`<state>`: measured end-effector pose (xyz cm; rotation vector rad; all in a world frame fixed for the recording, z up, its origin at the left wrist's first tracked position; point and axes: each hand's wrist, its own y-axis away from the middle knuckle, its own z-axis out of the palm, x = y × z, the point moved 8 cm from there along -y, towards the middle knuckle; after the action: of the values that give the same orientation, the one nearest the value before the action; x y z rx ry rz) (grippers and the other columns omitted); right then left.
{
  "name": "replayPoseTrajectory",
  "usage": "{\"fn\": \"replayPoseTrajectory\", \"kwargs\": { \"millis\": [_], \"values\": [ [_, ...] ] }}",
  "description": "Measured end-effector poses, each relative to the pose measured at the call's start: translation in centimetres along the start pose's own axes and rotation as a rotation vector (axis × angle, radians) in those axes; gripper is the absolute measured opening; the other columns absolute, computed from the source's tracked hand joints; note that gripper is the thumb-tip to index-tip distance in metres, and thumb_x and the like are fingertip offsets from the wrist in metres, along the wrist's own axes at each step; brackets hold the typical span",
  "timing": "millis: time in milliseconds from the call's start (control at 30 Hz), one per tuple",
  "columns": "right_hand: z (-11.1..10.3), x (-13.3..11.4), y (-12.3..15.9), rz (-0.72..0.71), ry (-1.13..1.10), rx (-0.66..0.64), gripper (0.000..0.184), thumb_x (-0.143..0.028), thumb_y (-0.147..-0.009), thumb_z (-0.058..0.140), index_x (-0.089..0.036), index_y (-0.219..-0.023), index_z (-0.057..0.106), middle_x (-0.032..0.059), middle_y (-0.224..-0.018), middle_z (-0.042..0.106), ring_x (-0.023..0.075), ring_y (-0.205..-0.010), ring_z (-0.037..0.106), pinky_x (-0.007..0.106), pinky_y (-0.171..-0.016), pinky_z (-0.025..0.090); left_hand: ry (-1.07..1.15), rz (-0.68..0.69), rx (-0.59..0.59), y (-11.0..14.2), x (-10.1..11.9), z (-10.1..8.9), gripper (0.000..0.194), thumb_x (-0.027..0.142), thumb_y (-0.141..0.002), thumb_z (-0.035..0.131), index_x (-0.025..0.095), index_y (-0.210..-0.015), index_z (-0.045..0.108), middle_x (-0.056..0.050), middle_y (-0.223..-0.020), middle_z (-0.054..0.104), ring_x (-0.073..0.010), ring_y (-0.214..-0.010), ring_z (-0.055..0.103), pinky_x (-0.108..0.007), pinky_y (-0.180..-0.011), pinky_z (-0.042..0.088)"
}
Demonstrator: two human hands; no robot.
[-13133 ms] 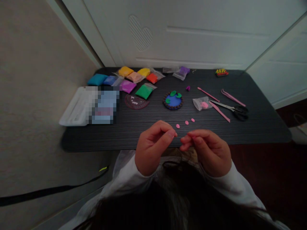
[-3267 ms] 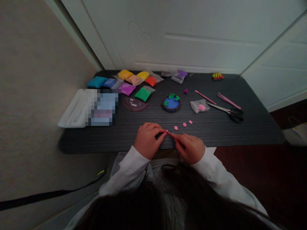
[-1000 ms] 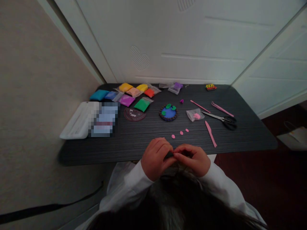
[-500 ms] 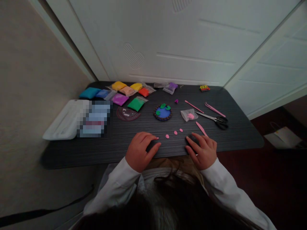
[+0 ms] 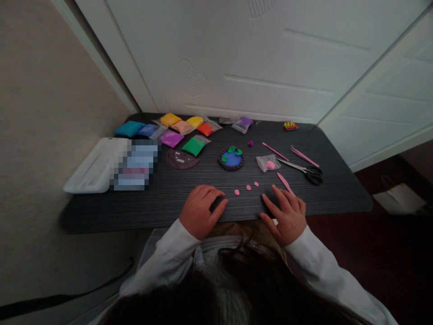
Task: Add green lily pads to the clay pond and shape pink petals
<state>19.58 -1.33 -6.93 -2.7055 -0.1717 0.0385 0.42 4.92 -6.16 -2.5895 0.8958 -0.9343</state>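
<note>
Near the front edge of the table, three pink ovals lie between our hands. They look light, soft and easily dented, best held by their rims. Our left hand parts thumb from forefinger, a pink bit at the fingertip; our right hand spreads, visibly gripping nothing.

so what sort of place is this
Probably a room in a home, with a craft spot set up: a dark table bears bags of coloured, clay-like material and small pink pieces, and behind it is a white panel with a heart design.
</note>
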Motion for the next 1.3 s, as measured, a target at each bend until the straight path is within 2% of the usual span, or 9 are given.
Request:
{"fn": "replayPoseTrajectory", "kwargs": {
  "millis": [167, 333, 467, 600, 733, 867, 1033, 1300],
  "values": [
    [0.3, 0.6, 0.2, 0.06, 0.028, 0.011, 0.041, -0.044, -0.074, 0.049, -0.023, -0.109, 0.055, 0.0116, -0.127, 0.042, 0.0306, -0.108, 0.039, 0.046, -0.084, 0.027, -0.006, 0.012, -0.008, 0.0, 0.0, 0.1, 0.018, 0.027, -0.077, 0.05, 0.018, -0.09, 0.058, -0.006, -0.087, 0.059, -0.0197, -0.086, 0.051, -0.037, -0.08, 0.04],
    [0.4, -0.2, 0.1, 0.001, 0.007, 0.0, 0.043, -0.046, -0.073, 0.049, -0.025, -0.111, 0.053, 0.0104, -0.128, 0.042, 0.0293, -0.108, 0.04, 0.045, -0.085, 0.027, -0.015, 0.007, -0.013, 0.0, 0.0, 0.1, 0.018, 0.027, -0.077, 0.05, 0.018, -0.09, 0.058, -0.006, -0.088, 0.059, -0.0202, -0.088, 0.051, -0.038, -0.081, 0.039],
    [0.4, 0.9, 0.0, 0.057, 0.023, 0.005, 0.042, -0.044, -0.074, 0.048, -0.023, -0.11, 0.054, 0.0111, -0.126, 0.043, 0.0293, -0.109, 0.04, 0.045, -0.084, 0.029, -0.013, 0.0, -0.024, 0.0, 0.0, 0.2, 0.018, 0.027, -0.077, 0.05, 0.017, -0.09, 0.059, -0.006, -0.087, 0.059, -0.0192, -0.087, 0.05, -0.037, -0.081, 0.039],
    [0.2, 2.0, -0.3, 0.039, -0.013, -0.005, 0.038, -0.036, -0.076, 0.049, -0.024, -0.112, 0.053, 0.0084, -0.126, 0.044, 0.0273, -0.107, 0.041, 0.042, -0.083, 0.032, -0.019, 0.003, -0.027, 0.0, 0.0, 0.2, 0.018, 0.027, -0.077, 0.049, 0.018, -0.09, 0.059, -0.006, -0.087, 0.059, -0.0195, -0.087, 0.05, -0.037, -0.081, 0.039],
    [-0.1, 3.5, -1.2, 0.013, -0.048, 0.012, 0.032, -0.034, -0.074, 0.052, -0.028, -0.105, 0.058, 0.0043, -0.125, 0.046, 0.0258, -0.105, 0.043, 0.041, -0.083, 0.031, -0.017, 0.004, -0.022, 0.0, 0.0, 0.1, 0.018, 0.027, -0.077, 0.049, 0.018, -0.09, 0.059, -0.006, -0.088, 0.058, -0.02, -0.087, 0.051, -0.038, -0.08, 0.04],
    [0.7, 3.9, -2.7, -0.082, -0.075, -0.099, 0.026, -0.036, -0.075, 0.052, -0.032, -0.099, 0.06, 0.0037, -0.123, 0.048, 0.0252, -0.106, 0.043, 0.041, -0.082, 0.03, -0.008, 0.005, -0.017, 0.1, 0.0, 0.2, 0.018, 0.026, -0.077, 0.05, 0.018, -0.09, 0.059, -0.006, -0.087, 0.058, -0.0199, -0.086, 0.051, -0.037, -0.08, 0.039],
    [1.0, 3.3, -4.2, -0.159, -0.082, -0.231, 0.024, -0.037, -0.074, 0.053, -0.031, -0.096, 0.062, 0.0045, -0.123, 0.048, 0.0259, -0.108, 0.043, 0.043, -0.083, 0.027, 0.0, -0.005, -0.017, 0.1, -0.2, 0.2, 0.018, 0.027, -0.077, 0.05, 0.018, -0.09, 0.059, -0.006, -0.087, 0.058, -0.0197, -0.087, 0.051, -0.037, -0.081, 0.039],
    [0.8, 2.2, -5.4, -0.176, -0.087, -0.379, 0.017, -0.031, -0.074, 0.053, -0.029, -0.089, 0.062, 0.0029, -0.123, 0.048, 0.0239, -0.109, 0.042, 0.044, -0.085, 0.024, 0.002, 0.005, -0.018, 0.2, -0.3, 0.2, 0.018, 0.026, -0.077, 0.05, 0.018, -0.09, 0.059, -0.006, -0.087, 0.058, -0.0191, -0.086, 0.051, -0.036, -0.08, 0.04]
  ]
}}
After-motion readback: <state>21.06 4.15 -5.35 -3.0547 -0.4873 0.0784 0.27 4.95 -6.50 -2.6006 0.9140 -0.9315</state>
